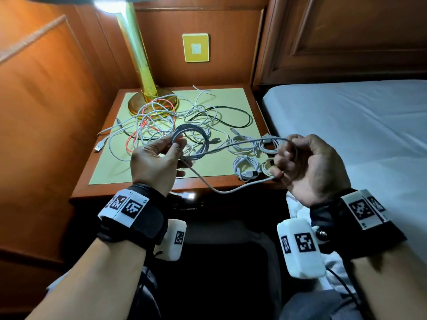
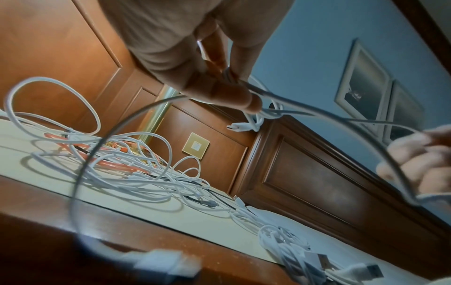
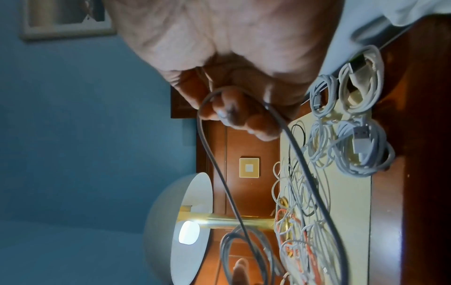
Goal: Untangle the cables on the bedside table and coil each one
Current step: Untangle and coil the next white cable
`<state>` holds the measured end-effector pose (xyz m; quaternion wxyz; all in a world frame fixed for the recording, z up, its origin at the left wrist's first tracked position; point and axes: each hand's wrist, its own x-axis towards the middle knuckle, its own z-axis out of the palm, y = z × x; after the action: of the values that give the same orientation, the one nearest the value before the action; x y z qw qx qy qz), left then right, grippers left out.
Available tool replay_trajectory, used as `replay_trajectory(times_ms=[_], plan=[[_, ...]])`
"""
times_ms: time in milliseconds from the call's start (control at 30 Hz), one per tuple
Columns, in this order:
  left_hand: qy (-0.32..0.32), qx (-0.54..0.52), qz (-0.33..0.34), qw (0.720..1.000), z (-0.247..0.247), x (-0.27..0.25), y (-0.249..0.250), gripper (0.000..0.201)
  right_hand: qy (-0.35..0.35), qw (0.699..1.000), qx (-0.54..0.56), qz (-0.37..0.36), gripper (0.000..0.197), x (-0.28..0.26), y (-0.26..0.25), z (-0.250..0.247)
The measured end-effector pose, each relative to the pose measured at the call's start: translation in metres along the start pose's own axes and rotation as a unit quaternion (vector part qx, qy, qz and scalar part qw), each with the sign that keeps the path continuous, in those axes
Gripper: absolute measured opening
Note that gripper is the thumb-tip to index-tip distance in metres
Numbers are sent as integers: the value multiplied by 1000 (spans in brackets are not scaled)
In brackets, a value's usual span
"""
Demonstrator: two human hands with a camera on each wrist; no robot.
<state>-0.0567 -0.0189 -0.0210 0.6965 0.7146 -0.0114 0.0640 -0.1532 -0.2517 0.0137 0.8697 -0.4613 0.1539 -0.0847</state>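
Observation:
My left hand pinches a round coil of grey braided cable above the bedside table. The same cable runs right into my right hand, whose curled fingers hold a loop of it; a slack length sags below the table's front edge. Behind the hands lies a tangle of white, orange and black cables. Several coiled white cables lie at the table's right front. In the left wrist view the fingers grip the strands and a blurred plug hangs close. The right wrist view shows the cable passing over curled fingers.
A brass lamp stands at the table's back left, its base among the cables. A pale green mat covers the tabletop. A wall switch plate sits on the wood panelling. The bed lies directly to the right.

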Motion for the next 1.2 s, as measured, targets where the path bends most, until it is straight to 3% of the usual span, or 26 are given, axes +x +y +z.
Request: replay_trajectory(times_ms=[67, 100, 133, 200, 233, 300, 367, 467, 567, 633, 767, 833, 967, 1067, 1200], plan=[[10, 13, 7, 1000, -1, 0, 0, 21, -2, 996, -86, 39, 17, 2, 1, -3], [9, 21, 14, 1000, -2, -1, 2, 17, -7, 981, -185, 49, 20, 1, 4, -3], [6, 27, 24, 999, -1, -2, 3, 14, -16, 947, -320, 38, 26, 1, 9, -4], [-10, 39, 47, 998, 2, -6, 4, 11, -25, 841, -541, -15, 30, 0, 20, -3], [-20, 51, 59, 997, 4, -8, 4, 12, -12, 820, -571, -42, 28, -2, 25, -1], [-37, 71, 69, 994, 9, -11, 1, 12, 29, 828, -549, -111, 32, -3, 33, 2], [-44, 86, 79, 992, 13, -13, -3, 14, 43, 826, -534, -178, 49, -4, 37, 7], [-62, 111, 100, 987, 18, -14, -10, 16, 11, 759, -601, -250, 69, -5, 41, 8], [-77, 120, 108, 984, 22, -17, -14, 19, -57, 726, -644, -235, 62, -7, 49, 10], [-83, 126, 109, 983, 23, -18, -14, 18, -67, 697, -678, -221, 44, -8, 57, 13], [-69, 95, 84, 990, 21, -18, -8, 11, -58, 706, -673, -212, 13, -7, 57, 11], [-67, 77, 75, 992, 19, -20, -2, 9, -73, 706, -673, -206, 18, -6, 57, 10], [-85, 43, 57, 994, 23, -26, 2, 8, -72, 746, -634, -190, 31, -4, 63, 15], [-101, 24, 55, 993, 28, -31, 3, 7, -95, 743, -640, -172, 23, -5, 65, 18], [-68, 41, 62, 995, 21, -24, 7, 5, -70, 782, -584, -205, 17, -11, 58, 17]])
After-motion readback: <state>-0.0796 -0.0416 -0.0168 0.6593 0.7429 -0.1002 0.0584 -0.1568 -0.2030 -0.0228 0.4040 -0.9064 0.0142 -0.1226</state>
